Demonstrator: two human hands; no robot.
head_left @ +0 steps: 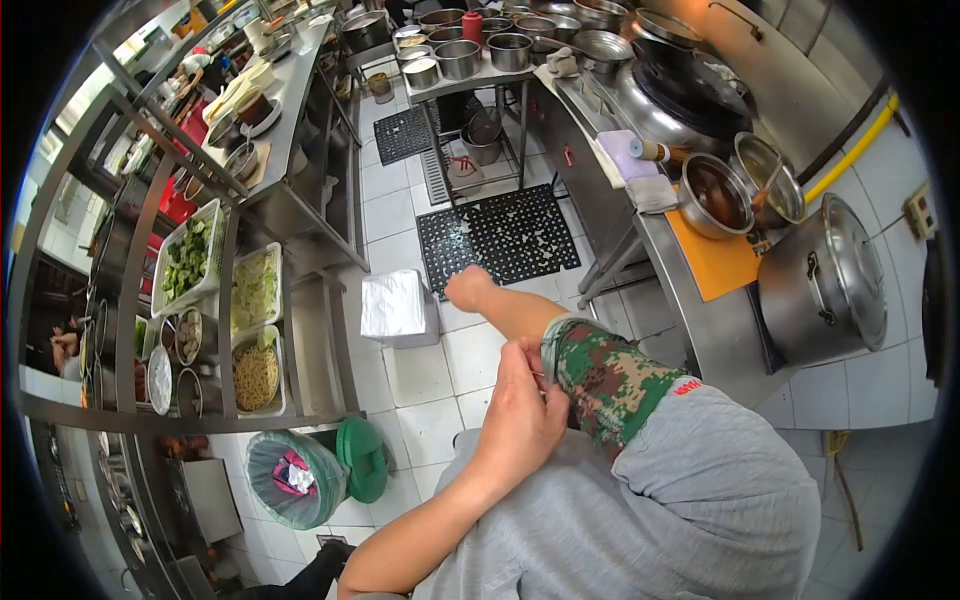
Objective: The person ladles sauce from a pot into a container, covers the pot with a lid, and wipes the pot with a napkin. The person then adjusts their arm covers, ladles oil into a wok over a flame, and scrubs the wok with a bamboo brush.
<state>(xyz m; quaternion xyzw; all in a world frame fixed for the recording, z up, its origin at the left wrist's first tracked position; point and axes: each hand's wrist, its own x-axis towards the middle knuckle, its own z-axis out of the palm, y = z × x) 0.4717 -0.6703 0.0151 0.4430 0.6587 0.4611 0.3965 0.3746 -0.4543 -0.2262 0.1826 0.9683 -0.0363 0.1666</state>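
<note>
The camo sleeve [622, 385] is worn around the right arm, its cuff [551, 348] seemingly pinched by the left hand [520, 412]; the right hand [470, 288] looks loosely fisted. Probably light, soft fabric, best gripped by that cuff.

A restaurant kitchen: black round-bottomed metal wok [690, 88] at upper right, steel pots [459, 60] crowding the top-centre metal surface [470, 84].

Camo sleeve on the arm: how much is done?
Done: the camouflage sleeve wraps part of the right arm, up by the grey shirt.
In hand: the left hand grips its cuff.
Remaining, perhaps: the forearm between cuff and right hand is bare, though I can't tell whether the sleeve is going on or coming off.
</note>
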